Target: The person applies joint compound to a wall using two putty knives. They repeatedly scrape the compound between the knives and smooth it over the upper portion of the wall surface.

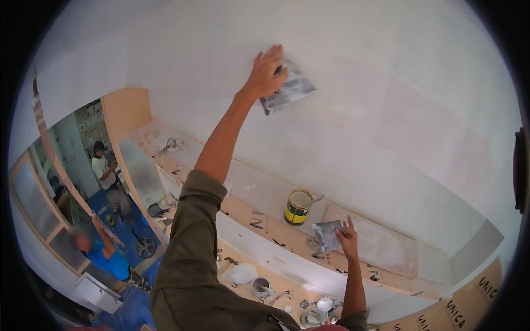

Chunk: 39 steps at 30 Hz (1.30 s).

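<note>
My left hand (pixel 264 77) is raised against the pale plastered wall (pixel 359 66), its fingers closed on a wide, flat metal scraper (pixel 290 89) smeared with grey, its blade lying on the wall. Lower right, my right hand (pixel 346 241) grips a second metal scraper (pixel 326 237), similarly smeared, held over the long plywood ledge (pixel 386 259), with a finger or two raised. Just left of that scraper, an open green-and-yellow tin (pixel 298 208) stands on the ledge with a tool sticking out.
A lower shelf (pixel 298 287) holds pots, lids, tools and a white bag (pixel 243 273). At left, a person in blue (pixel 113 259) grips a long pole (pixel 55 154); another in white (pixel 104 168) stands beyond the doorway. Blue floor covering (pixel 138 220) shows. Plywood boards (pixel 469 292) are lower right.
</note>
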Motion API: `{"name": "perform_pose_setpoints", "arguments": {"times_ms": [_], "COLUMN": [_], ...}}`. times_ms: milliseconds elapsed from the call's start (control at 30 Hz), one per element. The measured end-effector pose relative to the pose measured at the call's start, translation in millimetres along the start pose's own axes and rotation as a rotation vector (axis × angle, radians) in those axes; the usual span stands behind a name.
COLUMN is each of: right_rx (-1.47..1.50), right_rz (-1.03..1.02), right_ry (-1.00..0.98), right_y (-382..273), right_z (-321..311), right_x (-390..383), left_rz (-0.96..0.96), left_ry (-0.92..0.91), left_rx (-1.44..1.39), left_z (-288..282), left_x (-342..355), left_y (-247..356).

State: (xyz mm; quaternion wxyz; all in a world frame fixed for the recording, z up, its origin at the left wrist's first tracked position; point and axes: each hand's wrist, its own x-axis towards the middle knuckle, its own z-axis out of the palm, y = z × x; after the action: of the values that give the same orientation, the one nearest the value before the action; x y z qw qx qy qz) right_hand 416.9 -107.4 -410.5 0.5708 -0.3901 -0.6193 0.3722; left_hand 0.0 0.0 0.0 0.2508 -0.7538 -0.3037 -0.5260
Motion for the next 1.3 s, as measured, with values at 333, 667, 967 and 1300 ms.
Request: {"name": "perform_pose_setpoints", "arguments": {"times_ms": [333,667,967,1300], "right_rx": [-0.059,-0.042,-0.041,-0.044], "right_rz": [0.01,0.077,0.102,0.084], "right_ry": [0.092,0.096,0.129,0.178], "right_y": [-10,-6,-9,-9], "right_z": [-31,-34,-48,-45], "right_x": [-11,-33,-47,-69], "left_rz": [0.24,0.186,0.28,0.305], "left_ry": [-0.042,0.041,-0.012,-0.043], "left_rx": [0.169,0.159,0.254,0.308], "left_z": [-3,-4,-2,3], "left_x": [3,-1,-5,-11], "left_y": [54,29,53,62]}}
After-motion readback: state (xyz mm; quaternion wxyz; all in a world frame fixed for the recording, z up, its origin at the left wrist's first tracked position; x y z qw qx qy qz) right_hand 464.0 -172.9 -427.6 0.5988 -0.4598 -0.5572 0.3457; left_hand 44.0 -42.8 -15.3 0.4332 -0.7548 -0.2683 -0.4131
